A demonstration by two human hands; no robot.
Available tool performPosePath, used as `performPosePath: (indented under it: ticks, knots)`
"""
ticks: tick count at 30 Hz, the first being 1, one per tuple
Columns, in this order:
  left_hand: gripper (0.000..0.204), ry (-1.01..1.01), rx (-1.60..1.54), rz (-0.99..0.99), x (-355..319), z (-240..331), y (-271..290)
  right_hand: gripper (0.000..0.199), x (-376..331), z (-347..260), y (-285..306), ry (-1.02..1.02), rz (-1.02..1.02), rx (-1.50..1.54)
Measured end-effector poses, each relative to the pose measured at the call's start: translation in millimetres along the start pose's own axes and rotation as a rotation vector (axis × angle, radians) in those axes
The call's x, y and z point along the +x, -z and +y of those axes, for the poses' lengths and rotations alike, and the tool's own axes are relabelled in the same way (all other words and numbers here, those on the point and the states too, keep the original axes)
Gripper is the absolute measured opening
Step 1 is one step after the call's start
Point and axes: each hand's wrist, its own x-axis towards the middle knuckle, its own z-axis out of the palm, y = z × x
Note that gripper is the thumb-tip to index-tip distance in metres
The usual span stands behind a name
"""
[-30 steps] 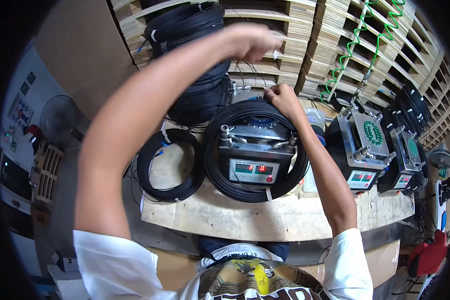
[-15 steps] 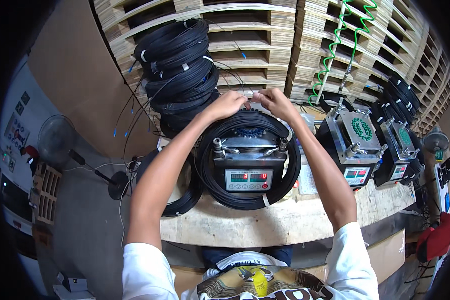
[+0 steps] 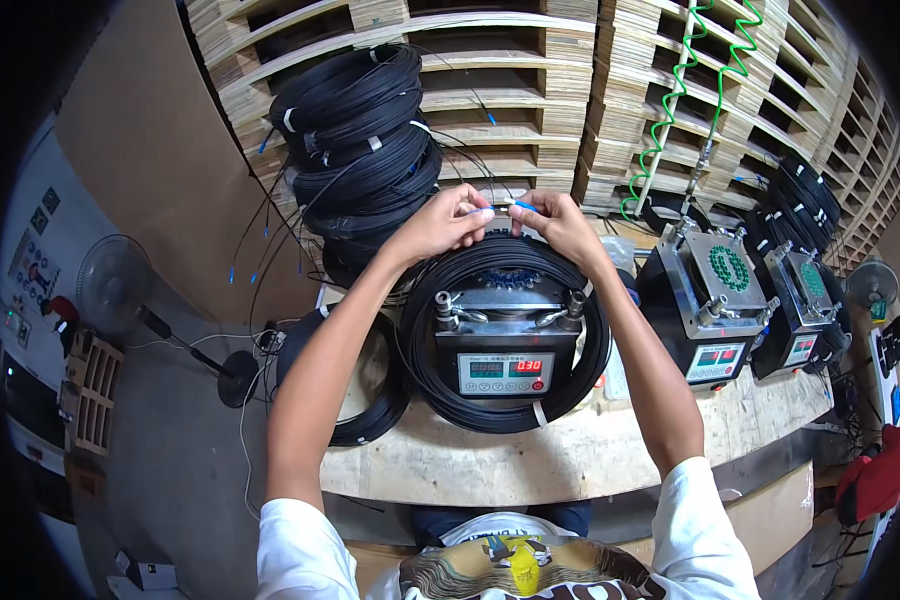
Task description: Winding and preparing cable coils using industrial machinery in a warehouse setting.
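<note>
Black cable coil (image 3: 425,370): looped around grey machine (image 3: 507,335) with red readout, mid bench (image 3: 570,465). Blue-tipped cable end (image 3: 518,206) pinched by fingers of left hand (image 3: 448,222) and right hand (image 3: 558,225) at far edge. Stacked coils (image 3: 355,150) at far left corner.

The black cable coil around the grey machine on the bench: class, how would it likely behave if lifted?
The black cable coil would probably sag, being thin looped strands. A white tie binds it, so it likely stays together. Flat round loops seem unlikely to roll.
</note>
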Motion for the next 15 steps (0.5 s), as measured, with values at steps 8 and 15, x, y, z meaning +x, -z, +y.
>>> performPosePath:
  ticks: [8, 15]
  knots:
    - [0.023, -0.025, -0.089, -0.121, 4, 10, 7, 0.022, -6, -12, -8, 0.018, 0.021, -0.021]
    - [0.024, -0.037, 0.059, -0.197, 14, 24, 8, 0.020, -10, -23, -5, -0.008, 0.040, -0.045]
